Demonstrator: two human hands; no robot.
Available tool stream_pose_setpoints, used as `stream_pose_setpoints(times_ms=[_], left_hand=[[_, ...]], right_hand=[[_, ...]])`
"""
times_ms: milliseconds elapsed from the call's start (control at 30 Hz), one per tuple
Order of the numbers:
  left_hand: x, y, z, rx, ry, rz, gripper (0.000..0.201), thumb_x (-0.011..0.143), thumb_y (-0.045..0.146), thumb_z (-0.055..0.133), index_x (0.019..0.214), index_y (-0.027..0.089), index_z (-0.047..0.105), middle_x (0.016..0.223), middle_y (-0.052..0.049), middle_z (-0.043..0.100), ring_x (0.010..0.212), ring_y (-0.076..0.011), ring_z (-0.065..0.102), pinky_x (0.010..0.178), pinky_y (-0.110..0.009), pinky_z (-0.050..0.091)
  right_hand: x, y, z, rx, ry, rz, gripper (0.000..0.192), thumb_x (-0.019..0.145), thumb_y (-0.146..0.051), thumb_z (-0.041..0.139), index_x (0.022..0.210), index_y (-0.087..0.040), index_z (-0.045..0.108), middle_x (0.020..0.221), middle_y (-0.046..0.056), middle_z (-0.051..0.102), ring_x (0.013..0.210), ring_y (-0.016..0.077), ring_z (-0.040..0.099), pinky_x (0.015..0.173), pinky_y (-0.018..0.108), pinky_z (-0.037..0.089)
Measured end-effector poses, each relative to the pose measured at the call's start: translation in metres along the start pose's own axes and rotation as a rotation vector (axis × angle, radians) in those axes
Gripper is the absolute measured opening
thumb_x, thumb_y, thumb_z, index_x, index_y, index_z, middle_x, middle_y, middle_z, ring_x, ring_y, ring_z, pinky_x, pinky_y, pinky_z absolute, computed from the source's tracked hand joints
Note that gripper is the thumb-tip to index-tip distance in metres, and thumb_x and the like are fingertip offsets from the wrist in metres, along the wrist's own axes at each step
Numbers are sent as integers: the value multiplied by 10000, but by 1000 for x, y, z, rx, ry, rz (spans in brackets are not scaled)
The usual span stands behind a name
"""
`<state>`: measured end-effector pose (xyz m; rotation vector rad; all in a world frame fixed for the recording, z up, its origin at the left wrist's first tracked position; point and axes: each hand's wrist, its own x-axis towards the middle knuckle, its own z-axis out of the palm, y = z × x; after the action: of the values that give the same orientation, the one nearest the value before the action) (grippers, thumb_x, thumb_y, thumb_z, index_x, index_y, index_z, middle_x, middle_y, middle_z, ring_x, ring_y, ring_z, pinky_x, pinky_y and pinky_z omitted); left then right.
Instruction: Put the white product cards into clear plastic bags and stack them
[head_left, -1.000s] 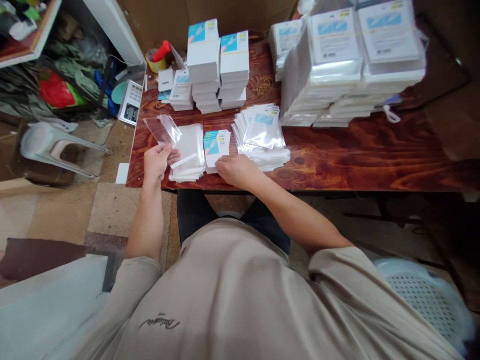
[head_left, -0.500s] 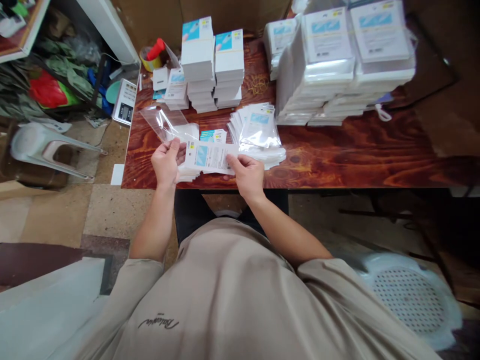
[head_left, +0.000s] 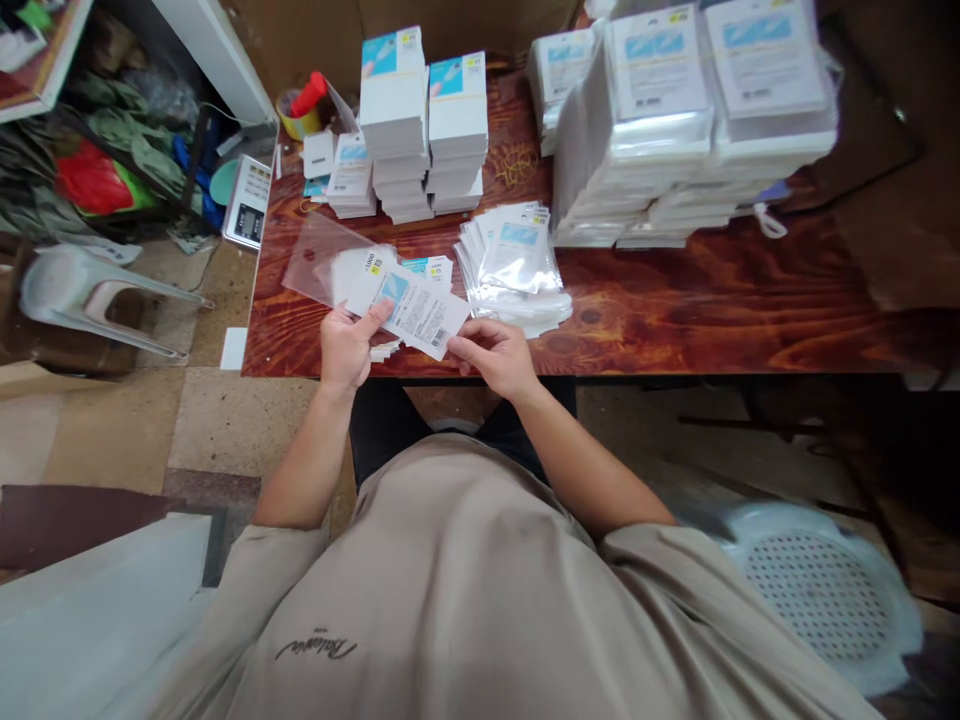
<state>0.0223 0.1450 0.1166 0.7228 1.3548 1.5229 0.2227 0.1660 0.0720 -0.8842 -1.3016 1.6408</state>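
Over the table [head_left: 675,310] edge, left hand [head_left: 346,345] pinches a clear sleeve [head_left: 319,258] while right hand [head_left: 495,355] pinches a card [head_left: 412,308] entering it.

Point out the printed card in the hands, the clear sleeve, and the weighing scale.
printed card [head_left: 409,305], head view, middle of its printed face
clear sleeve [head_left: 315,255], head view, its empty far end
weighing scale [head_left: 246,203], head view, its top panel

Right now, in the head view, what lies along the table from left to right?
Scale → clear bag → left hand → card → right hand → bagged cards → tall wrapped stacks.
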Motion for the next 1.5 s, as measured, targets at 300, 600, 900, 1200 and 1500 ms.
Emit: stream_pose_setpoints(times_ms=[300, 600, 900, 1200, 1500], left_hand=[[-21, 1, 7, 382, -336, -151, 507, 683, 518, 899, 972, 121, 773, 880, -117, 775, 698, -238, 734, 646, -346, 605], [61, 2, -64, 1280, 302, 76, 603, 748, 468, 828, 1191, 93, 666, 1139, -178, 708, 1055, -303, 666, 968, -417, 490], [81, -5, -97, 1061, 206, -5, 315, 666, 424, 828, 768, 151, 711, 698, -48, 675, 592, -163, 555, 563, -284, 372], [53, 28, -82, 1195, 204, 203, 318, 910, 406, 588, 777, 157, 734, 788, -128, 728, 774, -252, 692, 717, -331, 494], [49, 7, -45, 203, 254, 59, 330, 783, 454, 812, 854, 163, 673, 839, -72, 736, 752, -173, 735, 696, -290, 606]], right_hand=[[18, 1, 7, -328, 223, -312, 668, 819, -558, 778, 1370, -246, 568, 1118, 77, 707, 950, 217, 662, 845, 383, 576], [76, 2, -77, -1161, 764, -135, 451, 921, -392, 613, 1277, -115, 605, 1068, 174, 673, 1131, 365, 585, 995, 615, 446], [42, -19, 0, -1349, -251, -517, 370, 941, -451, 666, 1121, -136, 736, 1209, 139, 705, 1193, 333, 572, 1015, 468, 431], [40, -38, 17, -1555, -607, -365, 264, 983, -113, 473, 1009, -80, 734, 1067, 183, 736, 986, 294, 655, 757, 366, 438], [3, -39, 1, -266, 313, -198, 333, 903, -504, 682, 830, -181, 712, 677, 5, 647, 580, 124, 537, 543, 261, 431]])
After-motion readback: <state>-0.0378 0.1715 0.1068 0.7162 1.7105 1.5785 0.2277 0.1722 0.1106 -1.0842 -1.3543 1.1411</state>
